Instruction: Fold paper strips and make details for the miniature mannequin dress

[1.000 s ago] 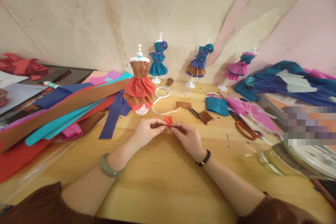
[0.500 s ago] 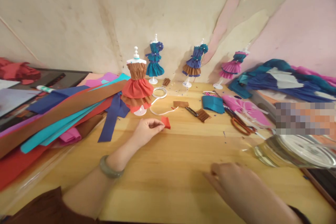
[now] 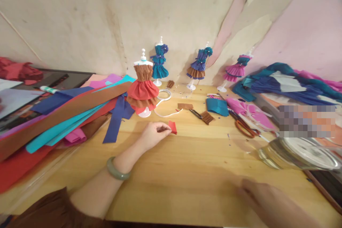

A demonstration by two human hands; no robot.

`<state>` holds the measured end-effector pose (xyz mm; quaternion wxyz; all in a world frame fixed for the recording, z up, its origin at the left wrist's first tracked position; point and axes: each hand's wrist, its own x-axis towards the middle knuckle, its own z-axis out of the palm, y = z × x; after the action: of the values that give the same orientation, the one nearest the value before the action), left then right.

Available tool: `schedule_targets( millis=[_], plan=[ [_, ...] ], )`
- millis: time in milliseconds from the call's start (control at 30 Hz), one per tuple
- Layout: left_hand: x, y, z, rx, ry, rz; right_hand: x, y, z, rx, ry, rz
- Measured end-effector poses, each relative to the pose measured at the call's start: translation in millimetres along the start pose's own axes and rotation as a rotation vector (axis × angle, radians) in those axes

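Observation:
My left hand [image 3: 153, 134] rests on the wooden table [image 3: 187, 171] and pinches a small folded red paper piece [image 3: 172, 127] between thumb and fingers. My right hand [image 3: 267, 203] is low at the bottom right, over the table, blurred by motion, so its fingers do not show clearly. Just behind my left hand stands a small white mannequin [image 3: 143, 85] in a brown and red paper dress. Three more dressed mannequins stand along the wall: teal [image 3: 159, 63], blue and brown [image 3: 199, 66], pink [image 3: 235, 71].
Long crepe paper sheets [image 3: 61, 114] in brown, teal, red and blue pile up at the left. Orange-handled scissors [image 3: 244, 126], teal [image 3: 217, 107] and pink paper bits, brown pleated pieces [image 3: 207, 117] and a white ribbon [image 3: 164, 96] lie at mid-right. A glass lid [image 3: 299, 153] sits at the right.
My right hand let go of the red paper piece and drew back toward the lower right. My left hand keeps the piece in the same spot.

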<state>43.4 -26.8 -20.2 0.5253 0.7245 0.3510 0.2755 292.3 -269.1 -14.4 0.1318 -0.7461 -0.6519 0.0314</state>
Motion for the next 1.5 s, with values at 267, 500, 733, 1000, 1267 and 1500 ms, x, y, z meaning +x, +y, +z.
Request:
schedule_targets(
  millis=[267, 500, 733, 1000, 1267, 1500],
  plan=[
    [-1, -1, -2, -0.099, 0.012, -0.007, 108, -93, 17, 0.301, 0.100, -0.184],
    [1, -4, -2, -0.260, -0.035, -0.015, 140, -95, 53, 0.575, 0.090, -0.272],
    [0, -1, 2, -0.300, -0.075, -0.014, 138, -101, 57, 0.699, 0.206, -0.217],
    [0, -2, 2, -0.241, -0.038, -0.029, 138, -101, 58, 0.890, 0.141, -0.094],
    [-1, -1, 2, -0.177, 0.004, -0.054, 141, -98, 60, 1.099, 0.125, 0.030],
    [-1, -2, 2, -0.191, -0.004, -0.073, 141, -97, 62, 1.175, 0.066, 0.021]
  ],
)
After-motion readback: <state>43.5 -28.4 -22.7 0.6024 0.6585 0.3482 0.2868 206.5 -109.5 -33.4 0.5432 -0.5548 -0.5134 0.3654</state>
